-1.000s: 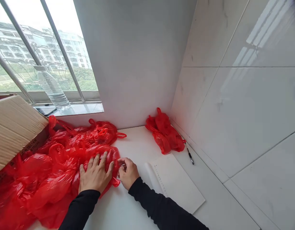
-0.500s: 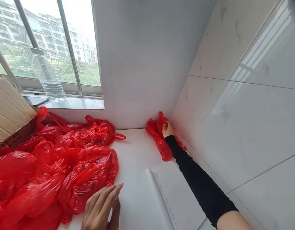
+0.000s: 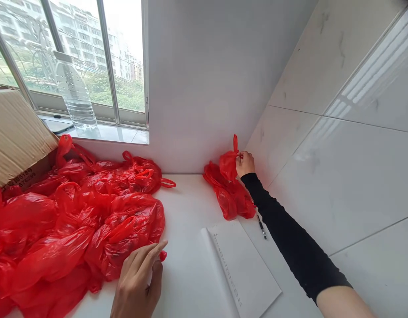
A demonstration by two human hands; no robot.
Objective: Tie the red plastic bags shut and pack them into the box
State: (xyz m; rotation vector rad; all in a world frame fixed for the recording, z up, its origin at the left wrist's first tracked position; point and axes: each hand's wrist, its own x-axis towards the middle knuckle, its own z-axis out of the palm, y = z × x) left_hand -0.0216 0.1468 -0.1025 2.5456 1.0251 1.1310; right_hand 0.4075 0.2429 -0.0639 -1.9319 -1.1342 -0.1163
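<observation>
"Pinching the small red bag (image 3: 228, 166), right of centre, is that the right hand (image 3: 246, 163)?"

"Yes, its fingertips are closed on the gathered plastic at the bag's right side, below an upright loop (image 3: 235, 143). The bag sits over a small red heap (image 3: 228, 198); I can't tell whether it touches it."

"How would you hold it?"

"By the gathered neck, I'd say: film this thin could tear under one fingertip. Loose handles might snag on the heap, so I'd draw it straight up, minding the sleeve (image 3: 283, 229) near the pen (image 3: 262, 227)."

"And the left hand (image 3: 135, 280)?"

"At lower centre, thumb and fingers parted, just beside the big pile of red bags (image 3: 51, 260). A red tip (image 3: 163, 255) shows past the fingertips; contact is unclear."

"What do the bags contain?"

"Dark patches show through the pile's nearest one, nothing I can name. The small bag's contents are hidden too."

"Anything else holding something?"

"The bottle (image 3: 74, 92), upper left, has clear liquid in its lower part. The cardboard box (image 3: 21, 132) at the left edge doesn't show its inside well enough to tell."
</observation>
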